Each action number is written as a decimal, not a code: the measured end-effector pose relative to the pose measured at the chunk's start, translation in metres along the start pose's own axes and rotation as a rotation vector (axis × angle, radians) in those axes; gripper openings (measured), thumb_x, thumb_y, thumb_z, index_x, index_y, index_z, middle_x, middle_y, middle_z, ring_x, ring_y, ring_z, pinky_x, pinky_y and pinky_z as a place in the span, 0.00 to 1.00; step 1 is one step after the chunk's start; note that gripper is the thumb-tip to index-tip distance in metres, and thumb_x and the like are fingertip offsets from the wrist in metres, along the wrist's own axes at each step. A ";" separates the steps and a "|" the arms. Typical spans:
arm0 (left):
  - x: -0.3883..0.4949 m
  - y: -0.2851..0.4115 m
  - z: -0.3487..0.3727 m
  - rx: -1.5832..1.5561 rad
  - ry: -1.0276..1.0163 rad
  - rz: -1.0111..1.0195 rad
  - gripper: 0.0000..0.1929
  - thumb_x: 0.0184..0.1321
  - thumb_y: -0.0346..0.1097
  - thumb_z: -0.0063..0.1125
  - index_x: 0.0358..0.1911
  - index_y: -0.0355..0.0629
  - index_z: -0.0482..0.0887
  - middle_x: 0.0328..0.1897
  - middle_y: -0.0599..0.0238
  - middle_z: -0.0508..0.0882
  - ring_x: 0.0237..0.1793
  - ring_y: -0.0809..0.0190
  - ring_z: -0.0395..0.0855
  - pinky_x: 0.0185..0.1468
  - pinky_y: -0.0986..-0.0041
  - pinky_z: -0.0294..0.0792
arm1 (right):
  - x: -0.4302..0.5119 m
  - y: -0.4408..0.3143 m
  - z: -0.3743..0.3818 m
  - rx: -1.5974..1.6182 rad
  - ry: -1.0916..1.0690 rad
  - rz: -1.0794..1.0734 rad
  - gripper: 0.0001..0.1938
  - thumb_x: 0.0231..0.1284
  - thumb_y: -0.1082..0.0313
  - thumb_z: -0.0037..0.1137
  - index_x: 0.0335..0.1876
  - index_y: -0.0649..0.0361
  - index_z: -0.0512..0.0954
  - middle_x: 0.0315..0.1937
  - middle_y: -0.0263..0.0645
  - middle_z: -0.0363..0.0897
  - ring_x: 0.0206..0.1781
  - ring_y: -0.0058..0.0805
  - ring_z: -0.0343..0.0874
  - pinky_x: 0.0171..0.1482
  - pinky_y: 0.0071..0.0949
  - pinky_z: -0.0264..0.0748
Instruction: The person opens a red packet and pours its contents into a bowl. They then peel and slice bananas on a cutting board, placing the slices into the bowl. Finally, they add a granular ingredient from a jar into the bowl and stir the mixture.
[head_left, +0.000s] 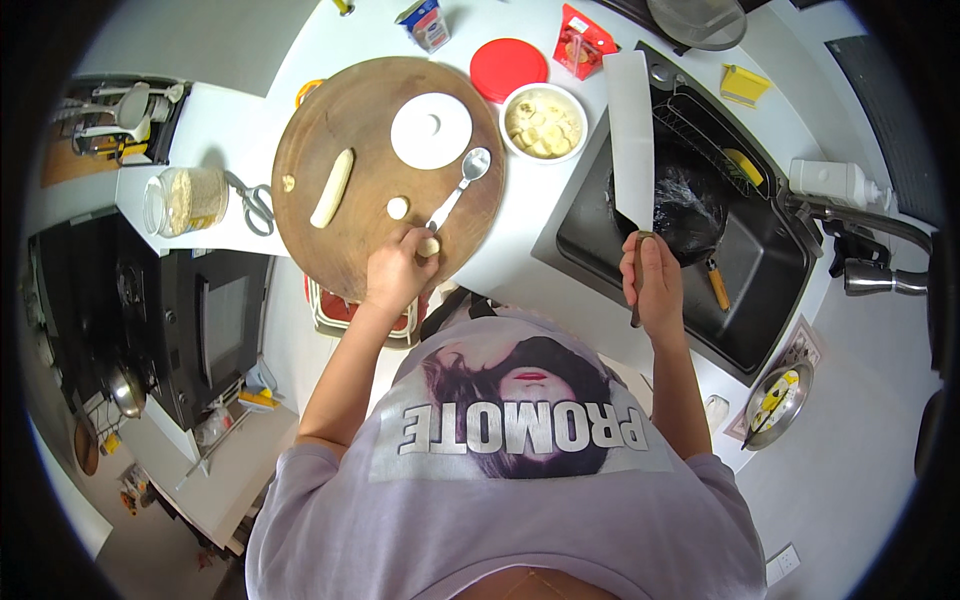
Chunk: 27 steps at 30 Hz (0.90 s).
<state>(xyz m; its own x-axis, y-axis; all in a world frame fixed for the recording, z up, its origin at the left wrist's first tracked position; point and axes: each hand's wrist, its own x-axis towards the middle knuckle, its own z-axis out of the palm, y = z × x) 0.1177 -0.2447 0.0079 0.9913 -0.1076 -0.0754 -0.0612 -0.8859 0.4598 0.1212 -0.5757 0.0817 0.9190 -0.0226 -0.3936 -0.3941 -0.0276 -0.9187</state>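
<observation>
My left hand (401, 268) is at the near edge of a round wooden cutting board (360, 97), its fingers closed around a banana piece (428, 247). Beside it lie a metal spoon (459, 187) and a short banana slice (397, 208). A longer peeled banana (332, 189) rests farther left, with a small end piece (288, 183) near the rim. A white lid (431, 130) lies on the board. Raised at the sink's left side, my right hand (654, 281) grips a cleaver (631, 135) by its handle, blade pointing away. A white bowl (544, 123) holds banana slices.
Right of the board is a black sink (765, 300) with a dark pan (686, 202) in it. A red lid (508, 70), a red packet (583, 41) and a small carton (425, 26) stand behind. Scissors (256, 202) and a jar of oats (186, 201) are at left.
</observation>
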 end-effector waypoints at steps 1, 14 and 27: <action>0.007 0.006 -0.003 -0.025 0.040 0.022 0.13 0.46 0.36 0.67 0.37 0.47 0.83 0.38 0.61 0.83 0.31 0.52 0.84 0.34 0.63 0.77 | 0.000 0.000 0.000 -0.004 -0.003 -0.007 0.16 0.76 0.59 0.33 0.38 0.61 0.71 0.18 0.25 0.63 0.15 0.09 0.58 0.19 0.12 0.54; 0.159 0.089 0.027 0.039 0.228 0.302 0.15 0.44 0.33 0.69 0.39 0.44 0.85 0.42 0.64 0.81 0.43 0.55 0.78 0.44 0.66 0.74 | -0.008 0.006 -0.025 0.006 0.084 0.044 0.18 0.76 0.53 0.30 0.41 0.58 0.70 0.19 0.27 0.64 0.14 0.10 0.57 0.18 0.13 0.53; 0.028 -0.029 -0.006 0.037 0.094 -0.188 0.18 0.51 0.36 0.67 0.47 0.44 0.83 0.45 0.59 0.79 0.40 0.55 0.81 0.46 0.66 0.75 | 0.010 0.014 -0.028 0.122 0.142 0.049 0.18 0.77 0.54 0.32 0.40 0.59 0.70 0.19 0.26 0.64 0.15 0.09 0.57 0.17 0.12 0.53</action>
<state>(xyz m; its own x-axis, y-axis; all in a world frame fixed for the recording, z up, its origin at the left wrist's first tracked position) 0.1478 -0.2191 -0.0023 0.9921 0.1019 -0.0728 0.1229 -0.9027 0.4124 0.1247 -0.6045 0.0662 0.8849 -0.1617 -0.4368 -0.4261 0.0977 -0.8994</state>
